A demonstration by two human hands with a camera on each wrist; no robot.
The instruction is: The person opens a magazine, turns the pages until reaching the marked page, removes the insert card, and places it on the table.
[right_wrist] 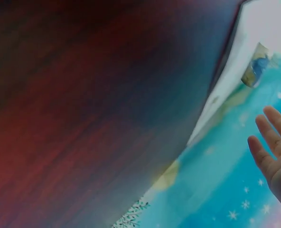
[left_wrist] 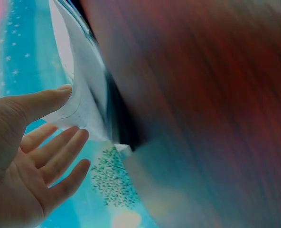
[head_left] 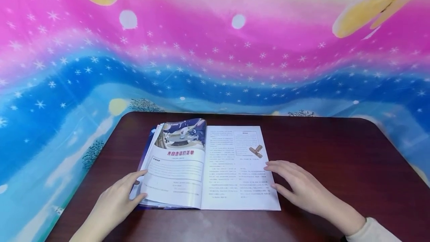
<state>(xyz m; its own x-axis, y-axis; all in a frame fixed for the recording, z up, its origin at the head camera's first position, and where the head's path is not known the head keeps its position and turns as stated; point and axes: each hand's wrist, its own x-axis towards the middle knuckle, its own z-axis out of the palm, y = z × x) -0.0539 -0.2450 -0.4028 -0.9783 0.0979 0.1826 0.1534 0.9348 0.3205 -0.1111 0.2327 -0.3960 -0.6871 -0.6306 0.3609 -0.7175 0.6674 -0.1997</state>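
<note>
An open magazine [head_left: 235, 167] lies on the dark table, its left page showing a picture and a red title, its right page columns of text. My left hand [head_left: 115, 199] is at the left edge, with index finger and thumb tips over the margin. In the left wrist view, the thumb [left_wrist: 45, 102] reaches the pale page edge [left_wrist: 90, 104] and the other fingers are loosely spread. On the opposite side, my right hand [head_left: 302, 186] has its fingertips at the right page's outer edge. The right wrist view shows its fingers [right_wrist: 273, 133] extended and apart.
The dark reddish-brown table [head_left: 322, 145] has rounded far corners and extends past the magazine on both sides. Behind and beside it hangs a colourful cloth [head_left: 215, 47] with snowflakes in pink and blue. A light sleeve [head_left: 373, 230] covers the right wrist.
</note>
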